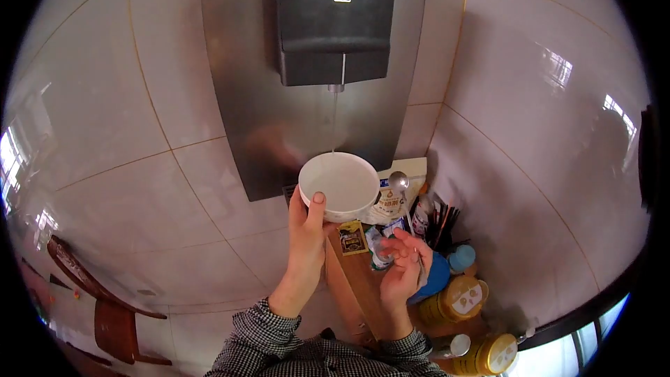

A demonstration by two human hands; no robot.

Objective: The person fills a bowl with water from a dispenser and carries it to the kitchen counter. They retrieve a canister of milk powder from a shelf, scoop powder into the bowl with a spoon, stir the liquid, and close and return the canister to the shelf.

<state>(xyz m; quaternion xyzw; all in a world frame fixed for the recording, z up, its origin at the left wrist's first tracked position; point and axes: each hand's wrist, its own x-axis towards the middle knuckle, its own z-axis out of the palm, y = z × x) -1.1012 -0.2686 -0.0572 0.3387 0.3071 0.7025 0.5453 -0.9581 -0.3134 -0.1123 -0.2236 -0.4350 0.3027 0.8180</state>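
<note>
My left hand (307,234) grips a white bowl (340,206) by its near left side, thumb over the rim. The bowl is under the spout (336,88) of a black Midea water dispenser (336,21). A thin stream of water (334,122) runs from the spout down into the bowl, where pale liquid shows. To the right, my right hand (405,269) is closed on the handle of a metal spoon (399,183), its round end pointing up and away from me. The spoon is apart from the bowl.
Below the bowl is a wooden surface (342,272) with a small yellow-and-black packet (353,237). A paper bag (408,171), dark sticks (444,223) and yellow-lidded jars (464,298) crowd the right. A wooden chair (115,328) stands lower left. Tiled walls (530,160) enclose the corner.
</note>
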